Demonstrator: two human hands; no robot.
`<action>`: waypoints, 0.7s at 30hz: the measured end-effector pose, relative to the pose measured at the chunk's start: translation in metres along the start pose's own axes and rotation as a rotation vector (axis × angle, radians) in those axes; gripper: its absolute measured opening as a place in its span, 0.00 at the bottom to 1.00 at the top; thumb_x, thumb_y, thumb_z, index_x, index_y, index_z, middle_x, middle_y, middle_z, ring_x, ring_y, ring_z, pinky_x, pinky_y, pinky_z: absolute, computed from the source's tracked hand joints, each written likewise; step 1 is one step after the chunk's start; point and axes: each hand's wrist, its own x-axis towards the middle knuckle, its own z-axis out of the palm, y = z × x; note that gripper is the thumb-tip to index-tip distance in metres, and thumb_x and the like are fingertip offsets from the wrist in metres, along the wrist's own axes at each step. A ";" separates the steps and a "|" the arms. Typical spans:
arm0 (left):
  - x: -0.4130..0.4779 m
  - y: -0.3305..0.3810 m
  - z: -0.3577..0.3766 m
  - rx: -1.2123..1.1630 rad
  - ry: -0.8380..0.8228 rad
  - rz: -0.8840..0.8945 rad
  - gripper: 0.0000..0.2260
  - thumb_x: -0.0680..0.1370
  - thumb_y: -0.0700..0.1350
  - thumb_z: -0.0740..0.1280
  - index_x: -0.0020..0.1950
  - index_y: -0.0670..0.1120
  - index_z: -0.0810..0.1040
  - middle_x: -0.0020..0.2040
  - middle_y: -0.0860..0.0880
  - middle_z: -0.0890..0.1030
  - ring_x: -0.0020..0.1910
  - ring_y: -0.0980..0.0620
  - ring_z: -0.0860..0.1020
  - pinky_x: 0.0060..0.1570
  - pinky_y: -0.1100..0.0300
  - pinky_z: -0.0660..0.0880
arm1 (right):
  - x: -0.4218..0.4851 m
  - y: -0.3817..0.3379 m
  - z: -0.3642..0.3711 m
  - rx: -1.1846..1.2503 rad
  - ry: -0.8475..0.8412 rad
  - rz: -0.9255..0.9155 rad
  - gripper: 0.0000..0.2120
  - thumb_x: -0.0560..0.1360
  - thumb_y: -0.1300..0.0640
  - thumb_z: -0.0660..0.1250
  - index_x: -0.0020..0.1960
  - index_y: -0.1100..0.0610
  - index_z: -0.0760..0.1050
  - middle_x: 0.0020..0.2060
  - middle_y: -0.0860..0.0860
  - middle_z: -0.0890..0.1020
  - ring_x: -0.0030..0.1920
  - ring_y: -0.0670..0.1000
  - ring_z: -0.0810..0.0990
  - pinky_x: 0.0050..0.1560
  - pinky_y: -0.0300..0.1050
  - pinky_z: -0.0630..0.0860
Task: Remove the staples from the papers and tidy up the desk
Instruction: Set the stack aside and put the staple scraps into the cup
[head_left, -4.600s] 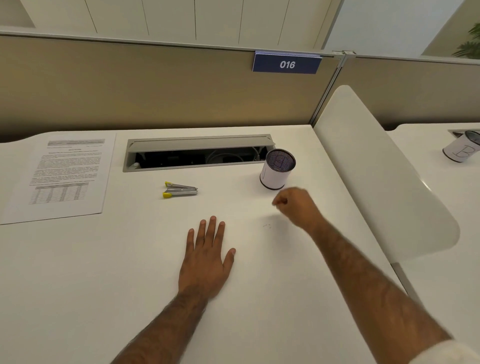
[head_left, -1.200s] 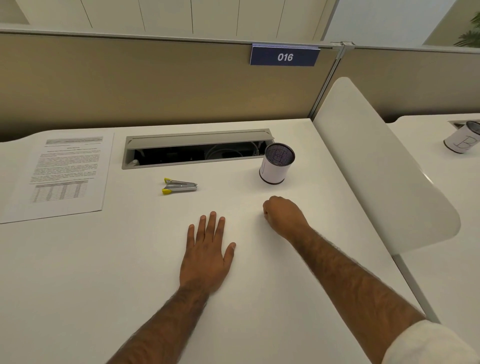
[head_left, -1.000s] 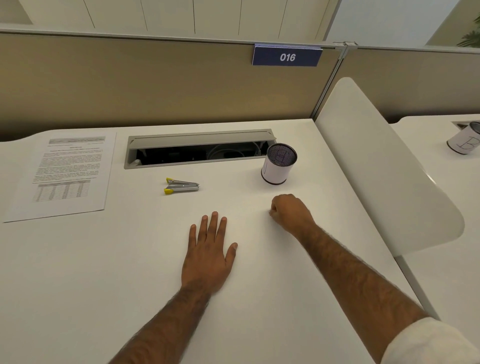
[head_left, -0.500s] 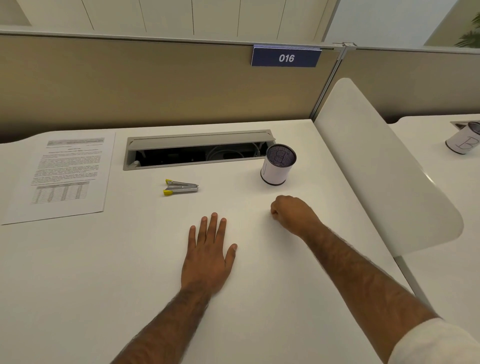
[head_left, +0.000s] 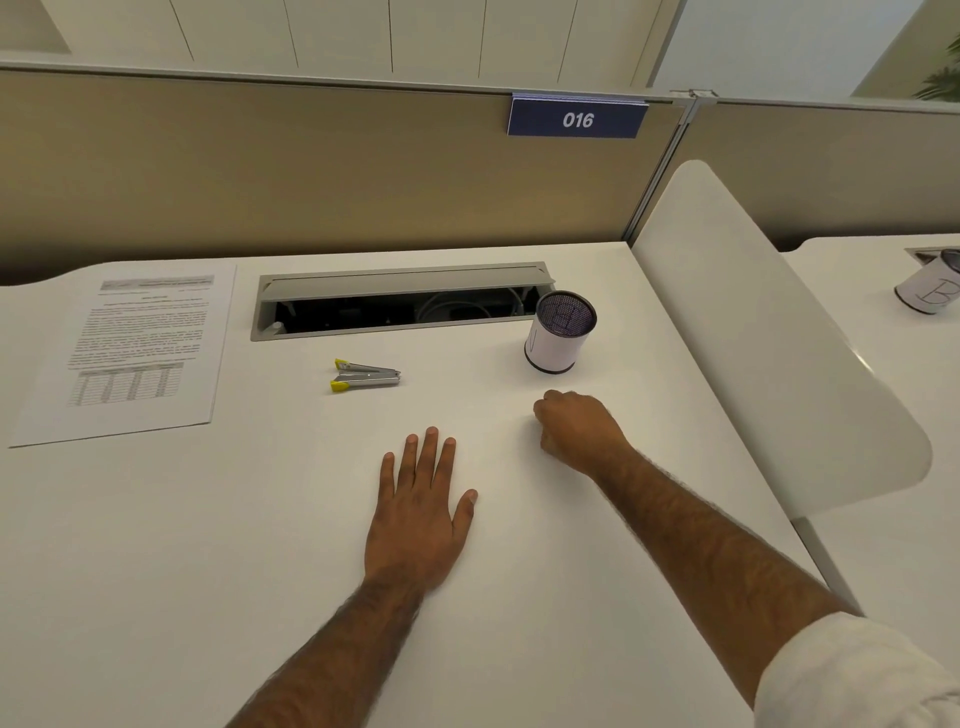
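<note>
A printed stack of papers (head_left: 130, 348) lies flat at the far left of the white desk (head_left: 156, 545). A metal staple remover (head_left: 366, 375) with yellow tips rests in the middle, below the cable slot. A white mesh-lined cup (head_left: 558, 338) stands upright to the right. My left hand (head_left: 418, 514) lies flat on the desk, palm down, fingers apart, holding nothing. My right hand (head_left: 579, 428) rests on the desk just in front of the cup, fingers curled shut with the tips against the surface. Whatever is under those fingertips is hidden.
An open cable slot (head_left: 400, 301) runs along the back of the desk under a beige partition with a blue "016" sign (head_left: 576, 118). A white curved divider (head_left: 753, 322) bounds the right side. Another cup (head_left: 930, 288) stands on the neighbouring desk.
My right hand came down from near the cup onto the desk, where tiny staples lay earlier, and has shifted only slightly since. The left hand, papers, staple remover and cup have not moved.
</note>
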 end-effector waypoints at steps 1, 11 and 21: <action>0.000 0.000 0.000 0.000 -0.001 -0.001 0.32 0.83 0.62 0.42 0.84 0.50 0.48 0.85 0.49 0.45 0.84 0.47 0.45 0.81 0.42 0.48 | 0.001 0.004 0.002 0.093 -0.010 0.052 0.02 0.71 0.61 0.61 0.41 0.56 0.69 0.43 0.55 0.78 0.43 0.60 0.78 0.37 0.46 0.63; 0.000 -0.001 0.002 -0.007 0.003 -0.003 0.32 0.83 0.62 0.43 0.84 0.50 0.49 0.85 0.48 0.46 0.84 0.47 0.45 0.81 0.42 0.48 | 0.004 0.049 -0.033 0.972 0.226 0.400 0.06 0.66 0.64 0.71 0.33 0.58 0.76 0.25 0.45 0.73 0.25 0.43 0.67 0.27 0.35 0.65; -0.001 -0.001 0.002 -0.005 0.004 0.002 0.32 0.83 0.63 0.40 0.84 0.50 0.48 0.85 0.49 0.45 0.84 0.48 0.44 0.81 0.44 0.45 | 0.064 0.081 -0.088 0.539 0.297 0.405 0.07 0.73 0.61 0.63 0.42 0.58 0.80 0.40 0.54 0.84 0.41 0.57 0.80 0.40 0.47 0.78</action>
